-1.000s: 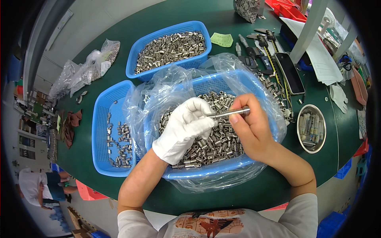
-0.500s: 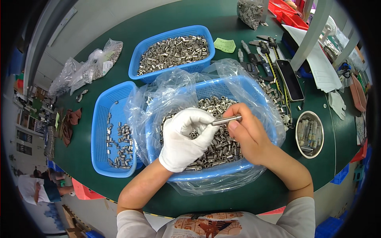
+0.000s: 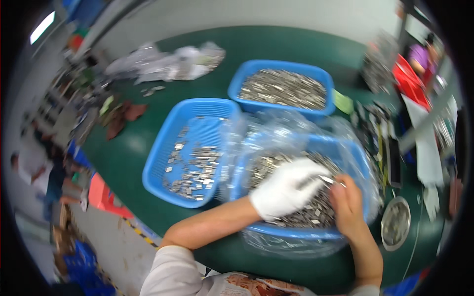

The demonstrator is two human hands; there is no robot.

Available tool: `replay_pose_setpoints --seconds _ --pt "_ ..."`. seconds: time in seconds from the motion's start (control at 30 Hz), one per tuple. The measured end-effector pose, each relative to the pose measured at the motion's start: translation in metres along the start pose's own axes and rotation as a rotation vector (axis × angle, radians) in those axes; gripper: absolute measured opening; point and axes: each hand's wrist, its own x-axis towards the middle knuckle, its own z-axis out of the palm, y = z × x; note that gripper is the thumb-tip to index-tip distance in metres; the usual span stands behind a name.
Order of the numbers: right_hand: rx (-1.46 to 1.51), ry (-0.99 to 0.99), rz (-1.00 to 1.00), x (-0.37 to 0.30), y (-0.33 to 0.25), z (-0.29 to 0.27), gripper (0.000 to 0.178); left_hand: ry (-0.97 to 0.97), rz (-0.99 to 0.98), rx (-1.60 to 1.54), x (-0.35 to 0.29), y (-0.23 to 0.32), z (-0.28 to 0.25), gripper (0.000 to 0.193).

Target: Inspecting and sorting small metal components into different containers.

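Note:
My left hand (image 3: 285, 191), in a white glove, is closed with its fingertips pinched at one end of a thin shiny metal rod (image 3: 326, 179). My bare right hand (image 3: 348, 203) grips the other end between thumb and fingers. Motion blur hides whether a small metal part sits on the rod's tip. Both hands are above a blue basket (image 3: 296, 232) lined with clear plastic (image 3: 284, 129). Many small metal sleeves (image 3: 316, 215) fill it, beneath the hands.
Left stands a blue basket (image 3: 152, 170) with fewer metal pieces; behind, a fuller blue basket (image 3: 232, 89). Plastic bags (image 3: 170, 64) lie at the far left. On the right are a metal bowl (image 3: 395, 224), a phone (image 3: 394, 163), measuring tools and a white glove (image 3: 431, 202).
The view has swung left and blurred, so the baskets appear farther right. Both hands stay together at the metal rod over the lined basket.

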Motion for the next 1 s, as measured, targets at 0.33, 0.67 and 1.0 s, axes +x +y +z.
replay_pose_setpoints --seconds 0.33,0.67,1.0 --pt "0.002 -0.072 0.188 -0.005 0.002 0.001 0.038 -0.239 0.079 0.153 -0.006 -0.006 0.010 0.014" --pt "0.038 -0.080 0.178 -0.003 0.005 -0.005 0.041 -0.288 0.123 0.261 -0.003 -0.006 0.019 0.013" --pt "0.242 0.171 0.056 -0.003 0.008 -0.004 0.034 -0.053 0.030 0.219 -0.008 0.004 -0.026 0.019"
